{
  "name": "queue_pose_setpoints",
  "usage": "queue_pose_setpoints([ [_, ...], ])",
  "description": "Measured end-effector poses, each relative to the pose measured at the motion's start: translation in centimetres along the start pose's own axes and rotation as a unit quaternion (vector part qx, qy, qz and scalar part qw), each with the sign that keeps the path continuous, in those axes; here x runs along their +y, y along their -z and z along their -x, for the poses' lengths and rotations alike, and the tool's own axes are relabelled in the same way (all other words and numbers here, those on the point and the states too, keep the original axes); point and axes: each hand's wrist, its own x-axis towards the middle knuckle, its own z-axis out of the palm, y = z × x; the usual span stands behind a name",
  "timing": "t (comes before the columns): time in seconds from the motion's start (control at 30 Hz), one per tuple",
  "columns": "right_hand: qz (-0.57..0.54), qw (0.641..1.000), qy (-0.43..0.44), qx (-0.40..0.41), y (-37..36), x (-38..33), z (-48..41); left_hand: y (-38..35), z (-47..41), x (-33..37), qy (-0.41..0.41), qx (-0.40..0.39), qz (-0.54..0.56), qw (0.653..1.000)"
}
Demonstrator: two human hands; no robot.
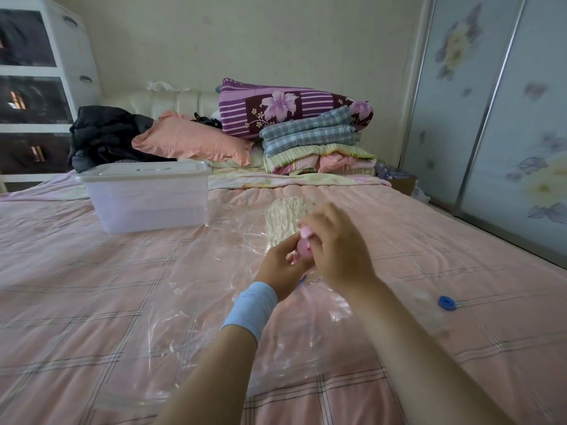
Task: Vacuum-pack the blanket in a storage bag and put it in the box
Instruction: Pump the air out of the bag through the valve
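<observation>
head view. left grip (283,265) and right grip (337,250) meet above the clear storage bag (208,280) spread on the bed (76,302). both grasp a small pink piece (303,249), perhaps a valve or pump part; its kind cannot be told. the pale, wrinkled blanket (283,217) lies inside the bag just beyond the hands. the lidded box (147,200) stands near, to the left. a blue cap (446,302) lies apart at right. advice: steady the piece with one grip, seat it squarely, keep the film flat, recap promptly.
</observation>
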Motion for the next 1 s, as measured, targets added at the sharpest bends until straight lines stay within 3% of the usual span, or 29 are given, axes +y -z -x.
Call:
queue_pose_setpoints([
  [0.07,0.008,0.998,-0.031,-0.052,-1.3,0.5,1.6,-0.3,0.3,0.0,-0.001,-0.005,-0.018,1.000],
  [0.13,0.016,0.999,-0.029,-0.038,-0.5,0.2,0.6,-0.3,0.3,0.2,-0.007,0.004,-0.010,1.000],
  [0.33,0.000,0.987,0.051,0.150,6.0,-3.0,-4.7,0.7,-0.3,0.4,-0.016,0.017,0.014,1.000],
  [0.4,0.001,0.984,0.052,0.170,5.2,-3.0,-4.4,0.6,-0.3,0.2,-0.021,0.015,0.006,1.000],
  [0.47,0.016,0.990,0.039,0.136,3.1,-2.0,-2.8,0.4,-0.2,0.0,-0.022,0.009,0.000,1.000],
  [0.6,0.038,0.998,-0.015,-0.039,-1.5,0.7,1.7,-0.1,0.1,-0.2,-0.013,-0.011,-0.011,1.000],
  [0.67,0.028,0.998,-0.021,-0.056,-1.5,1.0,1.7,-0.2,0.2,-0.1,-0.017,-0.010,-0.011,1.000],
  [0.87,0.084,0.988,0.094,0.091,4.0,-1.4,-3.9,1.0,-0.4,0.2,-0.013,0.019,0.019,1.000],
  [1.0,0.084,0.979,0.088,0.161,5.0,-1.6,-4.5,0.7,-0.6,-0.2,-0.011,0.018,0.015,1.000],
])
